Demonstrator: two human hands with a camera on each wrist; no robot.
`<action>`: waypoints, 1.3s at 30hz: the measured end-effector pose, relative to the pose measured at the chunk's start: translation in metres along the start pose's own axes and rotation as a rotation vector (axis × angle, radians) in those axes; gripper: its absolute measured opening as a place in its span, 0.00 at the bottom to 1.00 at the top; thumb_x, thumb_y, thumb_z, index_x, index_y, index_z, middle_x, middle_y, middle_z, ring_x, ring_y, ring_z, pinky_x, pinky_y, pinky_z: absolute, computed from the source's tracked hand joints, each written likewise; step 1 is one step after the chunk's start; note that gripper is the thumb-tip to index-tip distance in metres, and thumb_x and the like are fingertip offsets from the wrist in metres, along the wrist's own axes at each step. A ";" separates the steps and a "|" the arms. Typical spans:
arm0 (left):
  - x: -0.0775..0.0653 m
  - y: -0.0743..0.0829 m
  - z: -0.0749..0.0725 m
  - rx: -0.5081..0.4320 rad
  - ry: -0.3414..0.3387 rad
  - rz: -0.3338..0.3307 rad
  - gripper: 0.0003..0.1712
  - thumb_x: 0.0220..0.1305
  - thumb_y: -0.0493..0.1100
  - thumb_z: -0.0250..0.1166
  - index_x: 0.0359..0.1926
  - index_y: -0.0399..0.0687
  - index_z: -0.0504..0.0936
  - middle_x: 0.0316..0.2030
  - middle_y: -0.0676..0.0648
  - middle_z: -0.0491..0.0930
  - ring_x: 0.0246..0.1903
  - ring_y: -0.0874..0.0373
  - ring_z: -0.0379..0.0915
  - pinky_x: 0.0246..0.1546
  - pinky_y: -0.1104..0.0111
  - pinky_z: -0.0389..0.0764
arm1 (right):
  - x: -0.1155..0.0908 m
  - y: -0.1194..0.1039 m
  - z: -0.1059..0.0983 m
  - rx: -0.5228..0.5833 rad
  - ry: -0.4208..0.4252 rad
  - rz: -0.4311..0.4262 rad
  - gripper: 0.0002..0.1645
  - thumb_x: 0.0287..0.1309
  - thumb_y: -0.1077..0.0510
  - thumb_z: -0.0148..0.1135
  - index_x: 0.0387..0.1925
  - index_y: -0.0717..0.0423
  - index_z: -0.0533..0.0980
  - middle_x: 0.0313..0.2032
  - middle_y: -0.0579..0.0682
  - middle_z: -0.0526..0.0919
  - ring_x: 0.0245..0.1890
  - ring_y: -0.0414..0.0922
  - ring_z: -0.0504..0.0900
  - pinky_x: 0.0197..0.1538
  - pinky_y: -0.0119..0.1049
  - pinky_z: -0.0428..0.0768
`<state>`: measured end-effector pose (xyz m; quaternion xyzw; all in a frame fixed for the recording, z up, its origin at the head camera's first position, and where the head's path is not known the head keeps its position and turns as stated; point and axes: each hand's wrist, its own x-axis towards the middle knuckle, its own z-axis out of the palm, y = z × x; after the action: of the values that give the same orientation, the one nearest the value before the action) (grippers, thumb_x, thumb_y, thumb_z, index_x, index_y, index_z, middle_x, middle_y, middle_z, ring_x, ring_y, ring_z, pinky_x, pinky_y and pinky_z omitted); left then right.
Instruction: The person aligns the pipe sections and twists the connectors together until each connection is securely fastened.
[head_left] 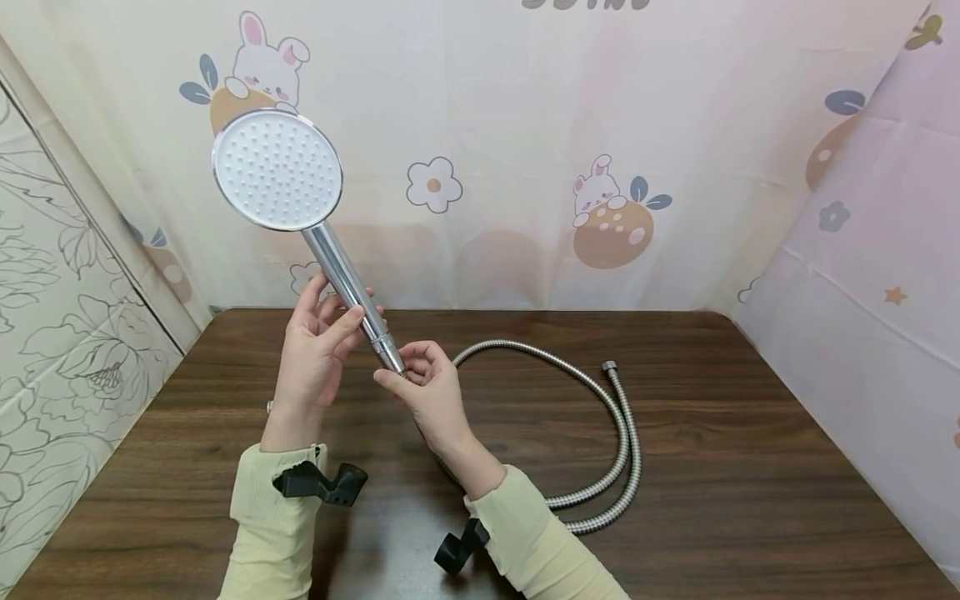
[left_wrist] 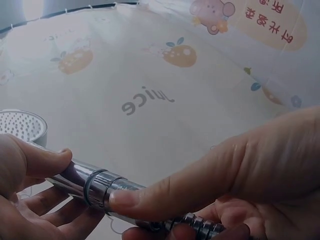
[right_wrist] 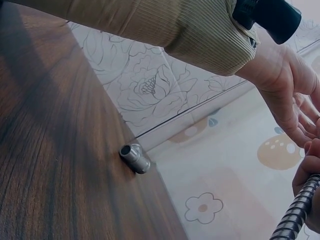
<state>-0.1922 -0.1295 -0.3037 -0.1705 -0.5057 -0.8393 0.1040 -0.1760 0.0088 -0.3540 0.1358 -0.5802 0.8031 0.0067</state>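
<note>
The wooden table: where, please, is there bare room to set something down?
Bare: between the metal shower hose and the table's right edge, also left of the left sleeve. Crowded: around the right sleeve and hose.

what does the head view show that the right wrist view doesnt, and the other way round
Only the head view shows the shower head and the loose end nut. Only the right wrist view shows the open end of a small metal fitting on the table. Both show the table, the flexible hose, the left hand and the right hand.
</note>
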 end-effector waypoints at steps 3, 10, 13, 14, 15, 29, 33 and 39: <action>0.000 0.000 0.000 0.002 -0.002 0.000 0.33 0.61 0.27 0.53 0.66 0.49 0.57 0.46 0.45 0.74 0.39 0.56 0.80 0.41 0.67 0.80 | 0.001 0.000 0.000 -0.003 0.008 0.011 0.17 0.48 0.68 0.64 0.40 0.63 0.69 0.27 0.44 0.77 0.21 0.36 0.75 0.25 0.26 0.74; 0.001 0.001 0.000 0.000 -0.005 0.000 0.34 0.61 0.27 0.53 0.66 0.49 0.57 0.46 0.45 0.74 0.39 0.56 0.80 0.41 0.66 0.79 | 0.001 -0.001 -0.001 -0.015 0.020 0.011 0.17 0.51 0.66 0.63 0.41 0.69 0.70 0.31 0.47 0.74 0.19 0.36 0.74 0.24 0.26 0.75; 0.001 0.001 0.000 -0.003 -0.007 0.004 0.33 0.61 0.27 0.53 0.66 0.49 0.58 0.46 0.45 0.74 0.39 0.55 0.80 0.41 0.65 0.79 | 0.001 -0.002 -0.001 -0.016 0.024 0.013 0.16 0.52 0.66 0.63 0.42 0.70 0.71 0.31 0.46 0.74 0.18 0.34 0.74 0.24 0.25 0.74; 0.002 0.001 0.000 -0.003 -0.007 0.006 0.33 0.61 0.27 0.53 0.66 0.49 0.58 0.46 0.46 0.74 0.39 0.55 0.80 0.41 0.65 0.79 | 0.002 -0.002 0.000 -0.017 0.025 0.015 0.16 0.53 0.65 0.62 0.42 0.70 0.71 0.31 0.46 0.75 0.18 0.34 0.74 0.24 0.25 0.74; 0.002 0.001 0.000 -0.004 -0.006 0.007 0.33 0.61 0.27 0.53 0.66 0.49 0.58 0.45 0.46 0.74 0.39 0.55 0.80 0.41 0.65 0.79 | 0.002 -0.002 0.000 -0.018 0.028 0.017 0.16 0.53 0.65 0.62 0.43 0.70 0.71 0.30 0.46 0.75 0.18 0.34 0.74 0.24 0.25 0.74; 0.001 0.001 -0.001 -0.015 -0.003 0.000 0.34 0.61 0.27 0.53 0.66 0.49 0.58 0.46 0.45 0.74 0.39 0.55 0.80 0.41 0.66 0.79 | 0.001 0.002 0.001 0.007 0.037 -0.030 0.14 0.58 0.64 0.57 0.43 0.72 0.73 0.24 0.42 0.79 0.17 0.34 0.69 0.21 0.24 0.70; 0.000 0.001 0.000 -0.011 0.000 -0.004 0.33 0.61 0.27 0.53 0.66 0.49 0.58 0.46 0.45 0.74 0.39 0.56 0.80 0.41 0.66 0.79 | 0.000 0.002 0.000 0.049 0.009 -0.037 0.13 0.59 0.63 0.56 0.44 0.68 0.70 0.25 0.43 0.81 0.16 0.34 0.68 0.20 0.24 0.68; 0.001 0.000 0.000 -0.001 0.005 -0.006 0.32 0.61 0.27 0.54 0.65 0.49 0.59 0.45 0.45 0.74 0.39 0.56 0.80 0.41 0.66 0.79 | -0.001 0.001 0.000 0.073 -0.025 -0.045 0.08 0.63 0.62 0.50 0.42 0.63 0.68 0.24 0.42 0.82 0.16 0.34 0.67 0.18 0.23 0.65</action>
<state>-0.1929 -0.1291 -0.3034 -0.1671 -0.5057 -0.8401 0.1025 -0.1751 0.0081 -0.3553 0.1592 -0.5475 0.8214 0.0127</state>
